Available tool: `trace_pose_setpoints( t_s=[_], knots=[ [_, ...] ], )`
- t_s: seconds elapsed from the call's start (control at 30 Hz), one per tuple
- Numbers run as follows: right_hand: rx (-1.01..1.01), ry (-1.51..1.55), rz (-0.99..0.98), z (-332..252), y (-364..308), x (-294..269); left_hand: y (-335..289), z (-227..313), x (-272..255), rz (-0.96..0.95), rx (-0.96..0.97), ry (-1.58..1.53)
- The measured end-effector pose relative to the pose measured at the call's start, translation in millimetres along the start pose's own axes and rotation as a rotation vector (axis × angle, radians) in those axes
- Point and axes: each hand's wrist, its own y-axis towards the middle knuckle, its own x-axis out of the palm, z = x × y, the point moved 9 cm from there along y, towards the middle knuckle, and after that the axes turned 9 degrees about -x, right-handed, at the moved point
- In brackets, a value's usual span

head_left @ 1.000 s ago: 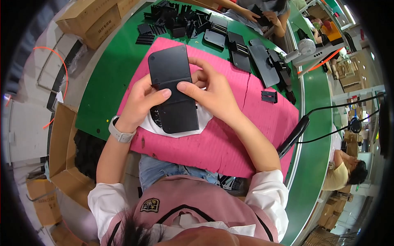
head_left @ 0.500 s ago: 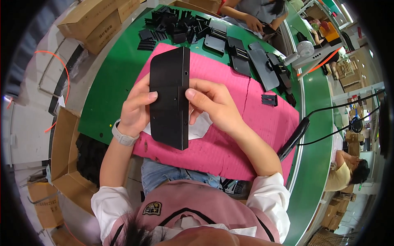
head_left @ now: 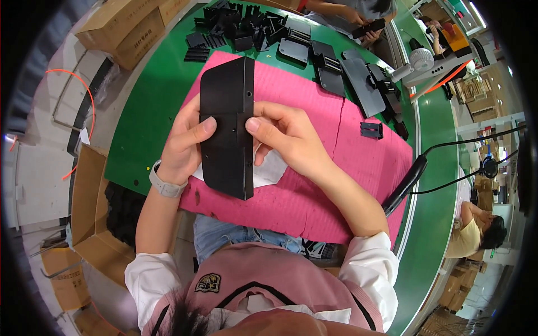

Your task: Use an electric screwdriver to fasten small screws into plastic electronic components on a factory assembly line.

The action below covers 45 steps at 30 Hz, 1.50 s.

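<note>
Between my two hands a black flat panel [head_left: 225,131] stands on end, with rounded corners on its left and a folded edge with small holes on its right. My left hand [head_left: 186,137] grips the left side, thumb on the face and the other fingers mostly behind. On the right edge, my right hand [head_left: 287,134] pinches the panel, its thumb near the middle. Behind the panel a white sheet [head_left: 269,169] lies on the pink foam mat [head_left: 314,196]. A small black clip-like part [head_left: 371,130] rests on the mat, right of my hands.
Black parts [head_left: 241,28] lie heaped on the green table [head_left: 151,112], with grey-black plates [head_left: 361,84] at the far right. A black-handled corded tool [head_left: 404,185] sits by the mat's right edge. An open carton [head_left: 89,207] stands at left. Across the table, another person's hands [head_left: 367,31] hold a dark part.
The panel and both my hands have shifted slightly left in the picture, the grip unchanged. Across the table, the other person's hands now show a dark part raised.
</note>
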Motion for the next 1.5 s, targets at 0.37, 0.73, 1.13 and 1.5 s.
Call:
trace_pose_setpoints(
  t_s=[0.37,0.73,1.13,1.5],
  knots=[
    [0.055,-0.043,-0.175,13.9,-5.1,16.2,-2.7,9.2,-11.9,0.146,0.072,-0.154],
    [0.014,-0.233,-0.299,-3.4,-8.4,14.3,-3.0,21.7,-4.1,0.138,0.204,0.035],
    [-0.026,-0.630,-0.177,-7.4,-14.4,16.4,-13.3,20.8,5.1,0.099,0.244,0.094],
    [0.013,-0.567,-0.177,12.8,-11.0,8.9,-14.0,20.3,8.8,0.115,0.221,0.149]
  ],
)
